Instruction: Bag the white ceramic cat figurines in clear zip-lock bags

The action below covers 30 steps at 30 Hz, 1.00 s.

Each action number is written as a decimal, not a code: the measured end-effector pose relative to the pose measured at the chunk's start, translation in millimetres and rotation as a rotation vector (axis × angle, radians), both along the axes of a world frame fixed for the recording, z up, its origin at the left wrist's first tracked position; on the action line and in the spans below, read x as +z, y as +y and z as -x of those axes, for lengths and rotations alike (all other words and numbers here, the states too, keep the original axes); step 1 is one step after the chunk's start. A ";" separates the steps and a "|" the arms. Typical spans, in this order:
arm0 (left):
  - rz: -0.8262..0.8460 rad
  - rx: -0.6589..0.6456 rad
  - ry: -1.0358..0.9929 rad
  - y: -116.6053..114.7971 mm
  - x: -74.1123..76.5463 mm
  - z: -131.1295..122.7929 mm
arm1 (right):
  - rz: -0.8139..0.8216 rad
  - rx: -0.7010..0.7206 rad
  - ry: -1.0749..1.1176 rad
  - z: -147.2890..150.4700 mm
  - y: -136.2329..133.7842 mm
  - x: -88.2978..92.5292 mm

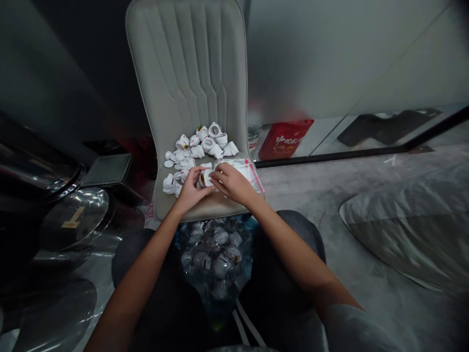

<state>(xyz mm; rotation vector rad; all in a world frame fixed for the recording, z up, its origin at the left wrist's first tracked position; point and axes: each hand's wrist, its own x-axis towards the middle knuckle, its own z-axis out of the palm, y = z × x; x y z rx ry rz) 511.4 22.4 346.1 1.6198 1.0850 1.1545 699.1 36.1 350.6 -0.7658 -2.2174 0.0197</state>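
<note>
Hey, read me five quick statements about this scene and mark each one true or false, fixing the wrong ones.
1. The left hand holds a white piece with gold on it. True.
2. The right hand rests on the backrest. False: the right hand is at that same piece.
3. Loose white pieces lie on the seat. True.
4. The red bag stands on the seat. False: the red bag is off to its right.
5. The clear bag in front of the seat has things in it. True.
</note>
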 end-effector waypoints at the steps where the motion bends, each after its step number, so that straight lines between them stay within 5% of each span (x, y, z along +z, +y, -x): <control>1: 0.000 -0.005 0.000 -0.1 -0.2 0.3 | 0.012 0.010 0.015 -1.3 0.2 -0.1; 13: 0.050 -0.127 0.001 -0.6 11.7 10.4 | 0.136 0.118 0.160 -6.7 -2.6 3.9; 21: 0.145 -0.078 0.029 -8.6 21.6 3.7 | 0.080 0.064 0.062 -0.4 -6.4 2.6; 30: -0.038 0.029 0.136 -4.6 16.9 1.1 | 0.132 0.032 0.072 4.8 -6.4 -1.5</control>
